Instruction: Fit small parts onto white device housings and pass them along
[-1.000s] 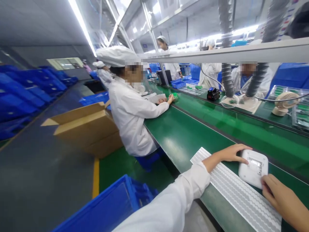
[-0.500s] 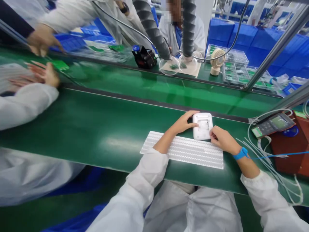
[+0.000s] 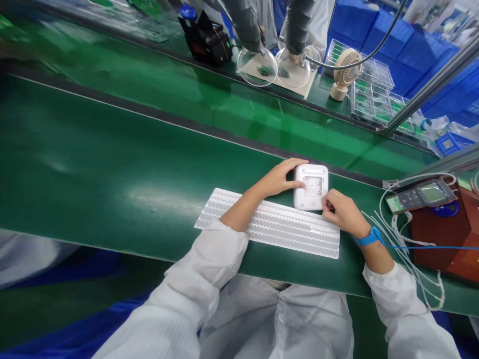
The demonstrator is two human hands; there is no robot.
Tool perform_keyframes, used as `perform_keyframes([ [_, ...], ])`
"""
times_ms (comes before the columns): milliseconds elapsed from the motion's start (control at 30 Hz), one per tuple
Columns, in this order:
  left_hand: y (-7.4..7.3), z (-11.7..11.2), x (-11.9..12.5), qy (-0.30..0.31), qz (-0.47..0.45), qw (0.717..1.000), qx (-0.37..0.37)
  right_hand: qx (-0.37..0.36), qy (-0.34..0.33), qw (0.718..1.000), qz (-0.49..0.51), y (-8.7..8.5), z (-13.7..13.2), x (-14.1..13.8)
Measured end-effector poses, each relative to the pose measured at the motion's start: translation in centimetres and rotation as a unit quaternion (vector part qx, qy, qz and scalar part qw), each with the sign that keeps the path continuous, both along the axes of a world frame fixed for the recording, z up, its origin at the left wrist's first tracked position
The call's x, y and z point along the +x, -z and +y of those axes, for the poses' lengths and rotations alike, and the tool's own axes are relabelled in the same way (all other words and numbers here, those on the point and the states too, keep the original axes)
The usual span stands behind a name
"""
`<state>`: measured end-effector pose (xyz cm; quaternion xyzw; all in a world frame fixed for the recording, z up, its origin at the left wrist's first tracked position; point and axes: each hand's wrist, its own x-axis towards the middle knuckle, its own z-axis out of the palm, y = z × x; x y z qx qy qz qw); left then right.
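While the left hand (image 3: 285,177) grips a white, rounded-square plastic device (image 3: 311,187) from nine to eleven o'clock, apparently for steadiness, the right hand (image 3: 336,211) curls against its four-o'clock corner; whether it pinches cannot be told. The device sits recess-up over the green desk (image 3: 112,174), presumably for access, a wavy-striped white-and-grey sheet (image 3: 295,229) at seven o'clock.

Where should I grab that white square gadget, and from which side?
Probably by the left and right edges of the white square gadget, one hand from each side. It's flattish with rounded corners, so its edges suit a pinch, and the open battery compartment in the middle is better left alone.
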<state>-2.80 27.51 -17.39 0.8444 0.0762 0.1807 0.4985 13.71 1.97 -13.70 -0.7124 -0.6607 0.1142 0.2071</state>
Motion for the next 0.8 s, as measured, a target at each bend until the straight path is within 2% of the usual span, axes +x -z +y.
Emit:
perform_keyframes([
  [167,-0.1,0.0,0.0,0.003,-0.005,1.0,-0.007,0.034,0.019,0.998,0.052,0.1,-0.5,-0.1],
  [300,-0.3,0.0,-0.1,0.002,0.003,1.0,-0.009,0.038,0.032,0.997,0.053,-0.2,-0.4,-0.4],
  [467,-0.5,-0.1,-0.2,0.004,0.003,1.0,-0.005,0.035,0.033,0.996,0.076,-1.3,-0.6,-0.1],
  [633,-0.4,-0.1,0.0,0.01,-0.008,1.0,-0.014,-0.039,-0.006,0.995,0.086,-2.9,-1.9,1.0],
  [800,-0.4,0.0,0.0,0.007,-0.002,1.0,-0.012,-0.092,-0.018,0.994,0.057,-2.3,-2.8,0.2],
])
